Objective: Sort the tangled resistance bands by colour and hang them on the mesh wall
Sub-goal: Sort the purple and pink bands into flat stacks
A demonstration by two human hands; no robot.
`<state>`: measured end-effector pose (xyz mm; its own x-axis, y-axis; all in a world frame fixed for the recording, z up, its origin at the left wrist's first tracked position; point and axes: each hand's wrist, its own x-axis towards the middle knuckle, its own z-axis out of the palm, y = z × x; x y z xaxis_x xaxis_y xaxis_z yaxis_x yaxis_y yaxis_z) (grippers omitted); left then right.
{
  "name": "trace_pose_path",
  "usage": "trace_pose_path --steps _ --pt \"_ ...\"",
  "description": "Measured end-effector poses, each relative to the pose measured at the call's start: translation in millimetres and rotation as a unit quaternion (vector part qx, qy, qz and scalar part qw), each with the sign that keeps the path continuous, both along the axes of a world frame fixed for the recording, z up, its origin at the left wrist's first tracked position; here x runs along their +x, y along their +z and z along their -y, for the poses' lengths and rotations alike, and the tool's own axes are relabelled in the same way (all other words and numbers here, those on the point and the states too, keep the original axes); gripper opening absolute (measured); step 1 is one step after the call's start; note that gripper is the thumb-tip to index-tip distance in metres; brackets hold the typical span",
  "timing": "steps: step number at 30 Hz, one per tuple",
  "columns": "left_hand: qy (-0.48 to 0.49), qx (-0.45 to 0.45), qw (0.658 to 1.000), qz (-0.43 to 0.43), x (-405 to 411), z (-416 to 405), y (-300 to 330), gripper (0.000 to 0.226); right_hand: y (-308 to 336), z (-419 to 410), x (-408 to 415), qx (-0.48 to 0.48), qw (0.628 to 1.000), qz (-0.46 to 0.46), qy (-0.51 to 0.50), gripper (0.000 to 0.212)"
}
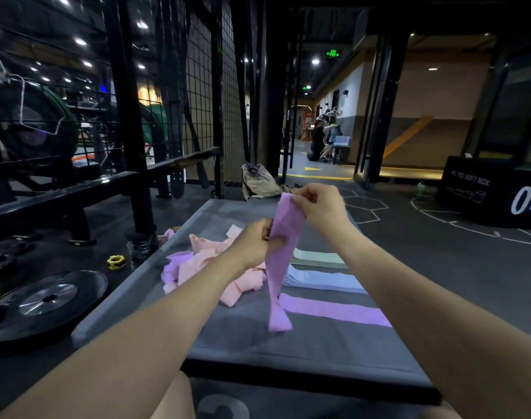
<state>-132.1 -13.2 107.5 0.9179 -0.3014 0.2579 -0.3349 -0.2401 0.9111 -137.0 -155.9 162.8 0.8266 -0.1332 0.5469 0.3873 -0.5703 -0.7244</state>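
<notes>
Both hands hold one purple band [281,267] up above the grey padded box top [318,343]. My right hand [317,207] pinches its upper end, and my left hand [255,241] grips it lower down; its free end hangs to the surface. A tangled heap of pink bands [225,263] with some purple bands [175,266] lies under my left forearm. To the right lie flat sorted piles: green bands [318,257], pale blue bands [324,281] and a purple band [333,309]. The black mesh wall [197,86] stands at the back left.
A black weight plate [46,300] and a yellow collar [116,262] lie on the floor at left, beside a plastic bottle [139,249]. A grey bag [259,181] sits behind the box. A black soft box [494,192] stands at right. People are far down the corridor.
</notes>
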Motion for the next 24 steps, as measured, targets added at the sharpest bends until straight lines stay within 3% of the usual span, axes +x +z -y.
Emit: trace_pose_path --steps 5,11,14,18,24 --pt "-0.016 0.11 0.994 -0.006 -2 12 -35 0.006 -15 36 0 0.062 0.996 -0.014 -0.064 0.01" --pt "-0.032 0.237 0.971 -0.023 -2 11 -74 0.021 -53 87 2 0.195 0.967 -0.07 -0.149 0.016" --pt "-0.024 0.264 0.964 -0.034 -2 6 -83 0.03 -71 104 -2 0.254 0.948 -0.091 -0.169 0.023" --pt "-0.017 0.26 0.965 -0.04 1 -3 -92 0.039 -93 118 -6 0.278 0.934 -0.107 -0.195 0.01" --pt "-0.059 0.4 0.911 -0.077 9 -30 -111 0.026 -111 140 -8 0.319 0.91 -0.107 -0.241 0.007"
